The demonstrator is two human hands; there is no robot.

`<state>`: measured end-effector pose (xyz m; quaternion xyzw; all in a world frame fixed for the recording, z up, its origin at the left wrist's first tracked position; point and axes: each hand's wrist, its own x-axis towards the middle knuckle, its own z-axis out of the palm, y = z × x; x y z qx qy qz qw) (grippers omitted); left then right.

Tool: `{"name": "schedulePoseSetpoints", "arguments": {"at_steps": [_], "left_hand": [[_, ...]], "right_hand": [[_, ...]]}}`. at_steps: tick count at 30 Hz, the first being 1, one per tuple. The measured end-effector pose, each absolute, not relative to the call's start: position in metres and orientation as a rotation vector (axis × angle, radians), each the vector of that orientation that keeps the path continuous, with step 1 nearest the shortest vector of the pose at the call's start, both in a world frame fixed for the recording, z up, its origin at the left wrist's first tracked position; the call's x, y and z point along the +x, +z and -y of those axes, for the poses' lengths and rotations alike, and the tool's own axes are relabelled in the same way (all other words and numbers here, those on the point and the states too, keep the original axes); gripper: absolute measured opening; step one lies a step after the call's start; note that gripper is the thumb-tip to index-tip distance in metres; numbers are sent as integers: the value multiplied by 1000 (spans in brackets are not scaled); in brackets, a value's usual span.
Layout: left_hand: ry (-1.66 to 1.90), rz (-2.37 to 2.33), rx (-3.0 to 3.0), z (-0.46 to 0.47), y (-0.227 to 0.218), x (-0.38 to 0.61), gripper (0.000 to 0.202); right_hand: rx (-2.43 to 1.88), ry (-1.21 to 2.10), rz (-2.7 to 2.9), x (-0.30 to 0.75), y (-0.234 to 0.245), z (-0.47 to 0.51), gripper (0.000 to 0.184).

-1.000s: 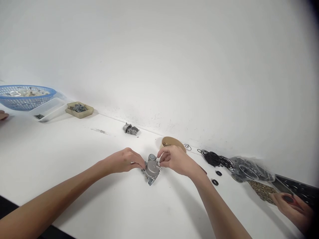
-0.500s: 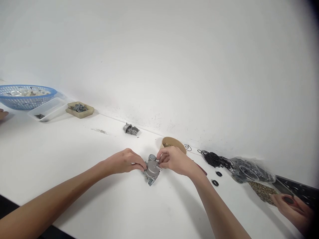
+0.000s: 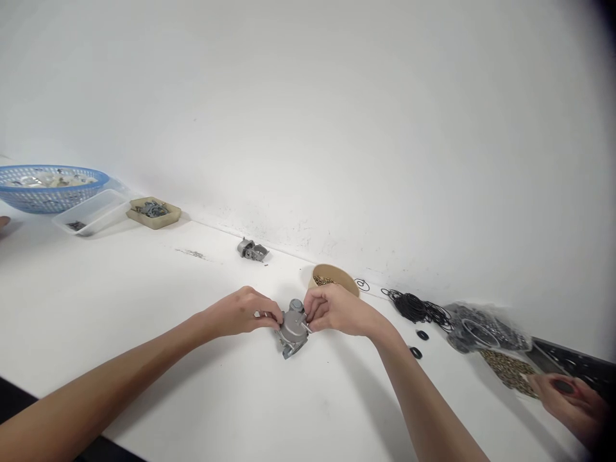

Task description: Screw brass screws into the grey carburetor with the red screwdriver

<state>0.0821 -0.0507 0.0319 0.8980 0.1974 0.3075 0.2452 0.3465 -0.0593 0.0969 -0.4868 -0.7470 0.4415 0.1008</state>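
Grey metal part (image 3: pixel 293 330) on the table (image 3: pixel 144 301), pinched between left hand (image 3: pixel 240 311) and right hand (image 3: pixel 334 310), fingers closed on its sides

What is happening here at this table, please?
A person works at a white table with both bare hands. The left hand steadies a small grey metal part, which seems to rest on the table, and the right hand pinches at its top edge. Just behind stands a tan bowl of small brass-coloured pieces, with black rubber rings to its right. A second grey part lies near the wall. Another person's hand shows at the right edge.
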Motion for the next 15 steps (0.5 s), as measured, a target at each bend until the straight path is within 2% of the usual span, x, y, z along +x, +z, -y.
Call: {"name": "schedulePoseSetpoints", "arguments": {"at_steps": [10, 15], "left_hand": [[832, -594, 2373, 49, 30, 84, 12], [809, -585, 2311, 49, 30, 84, 14]], "right_hand": [[-1456, 1270, 2294, 358, 108, 63, 24], [-1745, 949, 2142, 401, 129, 71, 17]]}}
